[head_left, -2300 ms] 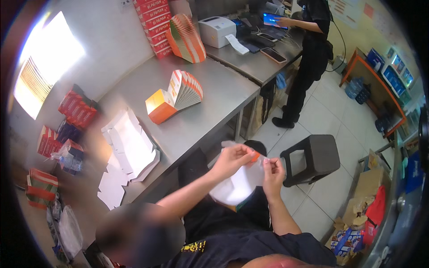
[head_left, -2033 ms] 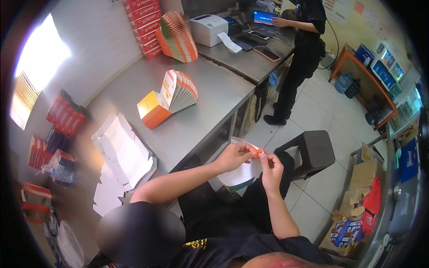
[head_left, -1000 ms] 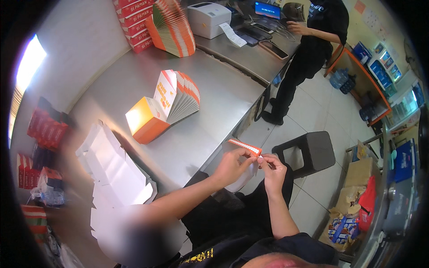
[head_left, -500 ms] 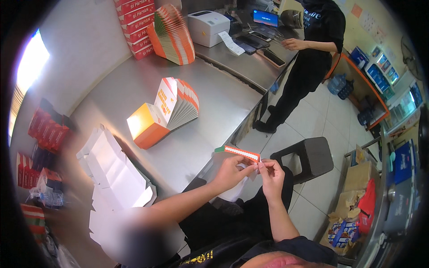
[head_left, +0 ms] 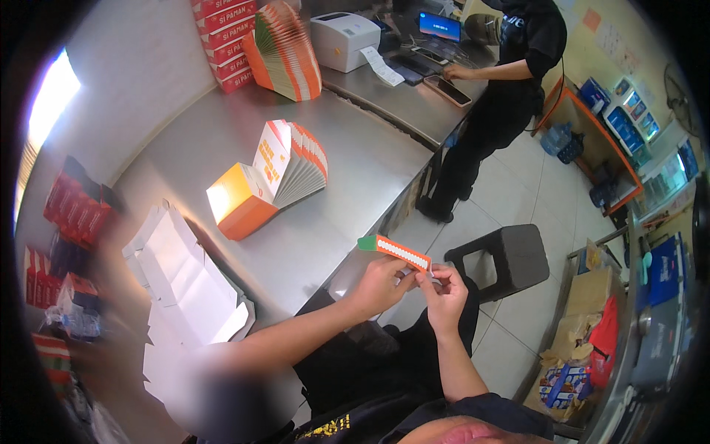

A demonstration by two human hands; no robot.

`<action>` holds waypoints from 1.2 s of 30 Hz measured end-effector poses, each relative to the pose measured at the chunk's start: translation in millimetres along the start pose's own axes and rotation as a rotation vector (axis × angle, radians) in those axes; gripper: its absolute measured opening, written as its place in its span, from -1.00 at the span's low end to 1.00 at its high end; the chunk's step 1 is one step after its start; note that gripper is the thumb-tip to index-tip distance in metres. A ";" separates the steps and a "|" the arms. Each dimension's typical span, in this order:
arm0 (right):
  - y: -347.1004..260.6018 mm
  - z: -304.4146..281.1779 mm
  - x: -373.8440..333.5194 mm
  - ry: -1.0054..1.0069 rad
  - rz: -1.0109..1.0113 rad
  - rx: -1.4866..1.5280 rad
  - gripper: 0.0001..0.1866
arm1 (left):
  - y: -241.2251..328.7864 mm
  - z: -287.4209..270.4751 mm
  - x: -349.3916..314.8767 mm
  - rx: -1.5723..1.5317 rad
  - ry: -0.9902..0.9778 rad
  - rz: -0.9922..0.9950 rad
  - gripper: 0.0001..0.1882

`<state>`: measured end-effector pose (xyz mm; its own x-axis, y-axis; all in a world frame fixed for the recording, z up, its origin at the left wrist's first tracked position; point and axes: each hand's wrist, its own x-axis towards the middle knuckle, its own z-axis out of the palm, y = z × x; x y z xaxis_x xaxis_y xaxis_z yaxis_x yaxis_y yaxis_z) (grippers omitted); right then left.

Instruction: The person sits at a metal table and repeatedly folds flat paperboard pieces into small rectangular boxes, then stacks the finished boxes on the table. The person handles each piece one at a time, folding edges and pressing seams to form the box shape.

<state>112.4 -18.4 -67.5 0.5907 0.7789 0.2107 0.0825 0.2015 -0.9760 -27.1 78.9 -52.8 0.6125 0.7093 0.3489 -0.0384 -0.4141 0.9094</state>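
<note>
Over my lap I hold a small orange, white and green folding paperboard carton (head_left: 403,252), seen mostly along one narrow side with a scalloped white strip. My left hand (head_left: 379,286) grips its near edge with bent fingers. At the carton's right end, my right hand (head_left: 444,297) pinches the corner between thumb and fingers. Both hands nearly meet there, hiding part of the card. On the metal table (head_left: 296,251) to the left, a fanned stack of similar cartons (head_left: 303,166) leans beside an orange-yellow box (head_left: 240,203).
Unfolded white box blanks (head_left: 185,281) lie at the table's near left. Farther back are a fanned orange stack (head_left: 285,55), red boxes (head_left: 228,44) and a label printer (head_left: 344,41). A dark stool (head_left: 510,255) stands right of my hands. A co-worker (head_left: 510,96) reaches over the far counter.
The carton has tilted in my hands, showing more of its orange and green side. The co-worker's hand has moved left and down toward the devices on the counter.
</note>
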 end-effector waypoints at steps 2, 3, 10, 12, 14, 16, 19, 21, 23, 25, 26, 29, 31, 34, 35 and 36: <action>5.3 2.8 -2.2 0.029 -0.036 -0.065 -0.84 | -1.9 -0.2 -1.6 -0.015 -0.019 -0.039 -0.78; 7.3 4.6 -0.9 0.043 -0.078 -0.109 -0.84 | -2.3 0.7 -0.1 -0.023 -0.023 -0.053 -0.78; 8.8 2.4 14.9 0.089 -0.171 -0.444 -0.89 | 2.1 3.4 2.9 -0.018 0.015 -0.085 -0.76; 8.1 -10.5 26.1 0.172 -0.060 -0.508 -0.86 | 9.0 -2.0 -0.5 0.113 -0.087 0.070 -0.75; 24.7 -30.1 37.5 0.251 -0.052 -0.409 -0.78 | 2.6 -3.8 -0.8 0.215 -0.013 0.287 -0.76; 17.2 -43.8 36.5 0.208 -0.001 -0.527 -0.78 | 8.8 -4.7 4.5 0.298 0.096 0.368 -0.77; 24.0 -52.3 32.6 0.164 0.027 -0.426 -0.79 | 13.8 -8.7 13.1 0.294 0.139 0.219 -0.79; 21.9 -48.4 29.3 0.163 0.059 -0.353 -0.80 | 6.5 -12.3 12.3 0.150 -0.035 0.023 -0.81; 18.0 -43.7 29.3 0.169 0.098 -0.355 -0.81 | 8.7 -14.1 10.8 0.155 -0.072 0.027 -0.78; 15.6 -43.9 32.1 0.187 0.142 -0.444 -0.80 | 12.5 -14.4 11.9 0.122 -0.071 -0.002 -0.75; 17.8 -42.3 32.1 0.180 0.176 -0.320 -0.78 | 13.8 -14.3 11.9 0.088 -0.052 -0.036 -0.73; 35.3 -35.4 29.7 0.107 0.216 0.013 -0.73 | 7.9 -11.6 15.1 0.046 0.022 -0.081 -0.70; 26.6 -19.8 25.9 0.011 0.252 0.177 -0.68 | 1.4 -12.7 13.8 0.064 0.042 -0.067 -0.70; 17.3 -12.1 24.3 -0.062 0.271 0.223 -0.71 | 1.1 -15.0 13.7 0.105 0.009 -0.020 -0.71; 17.6 -11.8 25.3 -0.056 0.255 0.194 -0.74 | 3.7 -15.1 13.8 0.107 -0.004 -0.031 -0.70; 17.5 -12.7 26.3 -0.049 0.237 0.162 -0.77 | 7.1 -14.5 14.3 0.107 -0.017 -0.042 -0.70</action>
<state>139.6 -2.0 -79.7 0.5384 0.8426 -0.0164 -0.1854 0.0995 -0.9776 -30.1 94.4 -38.1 0.6255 0.7175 0.3065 0.0710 -0.4436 0.8934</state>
